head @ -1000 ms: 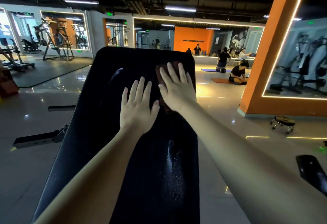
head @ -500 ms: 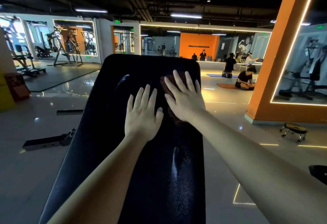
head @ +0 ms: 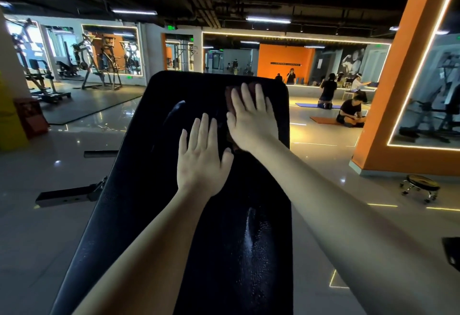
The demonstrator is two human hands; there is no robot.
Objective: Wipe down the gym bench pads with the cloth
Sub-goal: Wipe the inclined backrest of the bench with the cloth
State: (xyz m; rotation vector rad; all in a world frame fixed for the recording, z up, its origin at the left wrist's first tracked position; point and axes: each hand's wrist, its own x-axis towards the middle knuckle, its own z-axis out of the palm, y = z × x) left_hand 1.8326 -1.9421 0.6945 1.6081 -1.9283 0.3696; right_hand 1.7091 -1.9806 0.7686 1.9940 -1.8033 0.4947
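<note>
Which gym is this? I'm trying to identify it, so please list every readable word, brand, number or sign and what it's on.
Nothing here is legible.
Dark lettering strip on the orange back wall: too small to read.
Green sign above the doorway: a glowing blur, unreadable.
Bench pad and cloth: no label visible.

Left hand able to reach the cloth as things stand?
Probably yes: the left hand lies flat on the pad right beside the cloth, nothing between them. The right hand covers most of the cloth, though.
</note>
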